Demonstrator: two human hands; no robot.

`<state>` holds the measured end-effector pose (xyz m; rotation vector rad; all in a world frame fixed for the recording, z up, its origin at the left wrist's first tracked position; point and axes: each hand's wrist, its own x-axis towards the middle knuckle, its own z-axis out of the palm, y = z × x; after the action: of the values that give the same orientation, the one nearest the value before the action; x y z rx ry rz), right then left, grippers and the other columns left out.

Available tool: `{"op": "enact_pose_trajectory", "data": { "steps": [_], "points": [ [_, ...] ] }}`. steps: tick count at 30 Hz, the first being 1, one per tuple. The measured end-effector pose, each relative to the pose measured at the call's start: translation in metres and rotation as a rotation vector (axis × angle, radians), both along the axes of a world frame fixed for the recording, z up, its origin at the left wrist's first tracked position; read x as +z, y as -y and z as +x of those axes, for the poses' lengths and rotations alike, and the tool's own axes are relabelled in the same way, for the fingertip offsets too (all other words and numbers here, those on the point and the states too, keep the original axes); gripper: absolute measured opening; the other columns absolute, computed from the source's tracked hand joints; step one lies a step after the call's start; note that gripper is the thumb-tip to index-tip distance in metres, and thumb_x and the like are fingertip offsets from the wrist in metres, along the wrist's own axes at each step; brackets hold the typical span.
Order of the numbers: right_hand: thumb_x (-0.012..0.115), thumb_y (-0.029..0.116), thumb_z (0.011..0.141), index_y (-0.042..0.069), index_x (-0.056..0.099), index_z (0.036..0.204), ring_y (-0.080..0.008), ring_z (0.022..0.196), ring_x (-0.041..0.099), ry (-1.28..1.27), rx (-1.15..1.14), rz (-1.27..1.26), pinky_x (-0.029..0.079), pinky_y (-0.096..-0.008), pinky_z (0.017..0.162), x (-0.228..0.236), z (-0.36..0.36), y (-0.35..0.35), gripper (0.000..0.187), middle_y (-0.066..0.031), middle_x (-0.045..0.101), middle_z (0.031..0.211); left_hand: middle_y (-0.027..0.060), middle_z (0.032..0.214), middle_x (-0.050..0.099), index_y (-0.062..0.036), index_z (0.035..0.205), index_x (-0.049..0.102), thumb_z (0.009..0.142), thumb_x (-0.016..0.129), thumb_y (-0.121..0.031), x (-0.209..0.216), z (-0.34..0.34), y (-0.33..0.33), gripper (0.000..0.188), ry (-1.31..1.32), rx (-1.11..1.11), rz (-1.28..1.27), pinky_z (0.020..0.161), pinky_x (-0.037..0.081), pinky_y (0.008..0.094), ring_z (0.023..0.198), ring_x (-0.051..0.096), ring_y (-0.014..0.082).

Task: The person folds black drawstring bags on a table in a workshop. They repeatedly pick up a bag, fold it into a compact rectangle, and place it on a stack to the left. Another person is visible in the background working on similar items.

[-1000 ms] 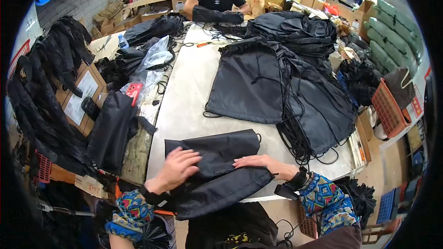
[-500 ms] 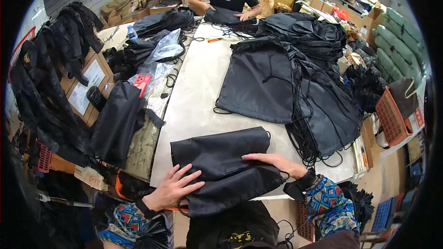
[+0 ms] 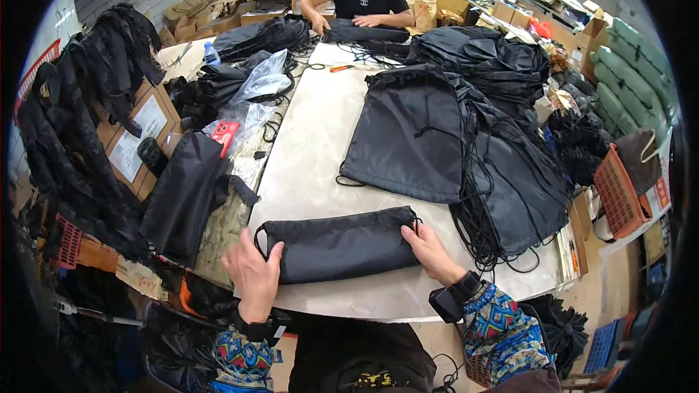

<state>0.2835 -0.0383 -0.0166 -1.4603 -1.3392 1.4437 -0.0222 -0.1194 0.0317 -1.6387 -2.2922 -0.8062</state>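
A black drawstring bag (image 3: 342, 247), folded into a narrow roll, lies across the near end of the pale table. At its right end my right hand (image 3: 433, 251) pinches the edge between thumb and fingers. My left hand (image 3: 251, 269) is beside the left end, fingers apart and slightly blurred, the thumb against the bag's edge by a loop of black cord (image 3: 259, 236). Just beyond lie flat black drawstring bags (image 3: 408, 131), stacked with their cords (image 3: 477, 225) hanging in a tangle on the right side.
Across the table (image 3: 313, 138), a person (image 3: 360, 0) handles another rolled black bag (image 3: 364, 31). More black bags (image 3: 480, 58) are heaped at the far right. To the left are a folded black bag (image 3: 186, 196), a red phone (image 3: 224, 131) and clear plastic (image 3: 262, 76). An orange-handled tool (image 3: 339, 69) lies farther off.
The bag went from two wide folds to one narrow roll, slightly farther from me. My left hand moved left off its top; my right hand now grips its right end.
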Motion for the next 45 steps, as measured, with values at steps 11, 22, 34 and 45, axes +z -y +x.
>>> {"op": "enact_pose_trajectory", "data": {
  "steps": [11,22,34,45],
  "points": [
    [0.063,0.014,0.086,-0.001,0.055,0.119,-0.0255,0.096,0.056,0.579,-0.002,0.459,0.043,-0.0351,0.086,0.054,-0.015,0.018,0.037,-0.0144,0.060,0.106,0.0099,0.153,0.030,-0.0188,0.145,0.039,0.096,0.043,-0.048,-0.042,0.054,-0.023,0.057,-0.133,-0.660,-0.312,0.109,0.013,0.0666,0.142,0.022,0.0356],
    [0.054,0.052,0.090,-0.001,0.045,0.138,-0.0349,0.141,0.027,1.026,0.447,0.890,0.017,-0.0507,0.115,0.011,-0.038,0.021,0.071,-0.0239,0.032,0.149,0.0190,0.135,0.047,-0.0056,0.130,0.050,0.091,0.058,-0.033,-0.062,0.036,-0.045,0.048,0.202,-0.528,-0.120,0.099,0.030,0.0587,0.129,0.038,0.0378],
    [0.063,0.010,0.085,-0.003,0.049,0.128,-0.0374,0.124,0.041,0.561,-0.016,0.911,0.034,-0.0445,0.105,0.013,-0.016,0.021,0.047,-0.0201,0.047,0.135,0.0183,0.089,0.064,-0.0005,0.101,0.060,0.080,0.071,-0.016,0.030,-0.039,-0.062,0.028,0.415,-0.604,-0.359,0.077,0.050,0.0389,0.084,0.063,0.0308],
    [0.064,0.011,0.086,-0.001,0.053,0.123,-0.0359,0.109,0.051,0.535,0.078,0.810,0.041,-0.0425,0.095,0.008,-0.024,0.018,0.040,-0.0186,0.059,0.115,0.0175,0.110,0.064,0.0108,0.114,0.058,0.080,0.074,-0.012,0.047,-0.320,-0.073,0.044,0.887,0.169,-0.117,0.083,0.049,0.0345,0.096,0.063,0.0248]
  ]
}}
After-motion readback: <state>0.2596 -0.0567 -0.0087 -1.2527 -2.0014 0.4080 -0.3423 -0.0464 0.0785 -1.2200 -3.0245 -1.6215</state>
